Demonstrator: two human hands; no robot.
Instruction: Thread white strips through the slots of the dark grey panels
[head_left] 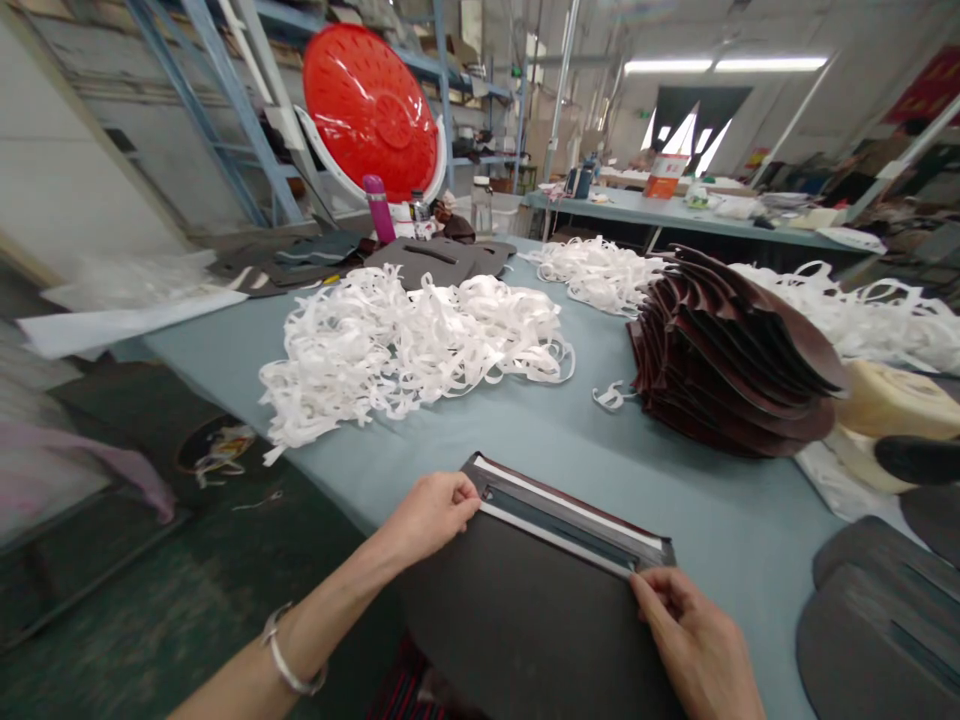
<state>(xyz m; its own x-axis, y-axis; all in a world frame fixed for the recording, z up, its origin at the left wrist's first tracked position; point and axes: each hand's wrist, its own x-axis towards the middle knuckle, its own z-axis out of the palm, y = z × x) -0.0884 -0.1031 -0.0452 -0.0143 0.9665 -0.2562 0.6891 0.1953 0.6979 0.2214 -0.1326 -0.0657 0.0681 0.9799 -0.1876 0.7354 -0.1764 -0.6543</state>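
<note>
A dark grey panel with a rounded outline lies at the table's front edge, closest to me. Near its far side runs a long narrow slot, bordered by a white strip on the near side and another along the far edge. My left hand pinches the near strip at the slot's left end, thumb against fingers. At the right end, my right hand pinches the same strip, its fingers curled. The strip is stretched straight between both hands.
A heap of white strips covers the table's left middle. To the right stands a stack of dark brown pieces, with yellow foam-like blocks beside it. More grey slotted panels lie at far right. Behind are a purple bottle and red basket.
</note>
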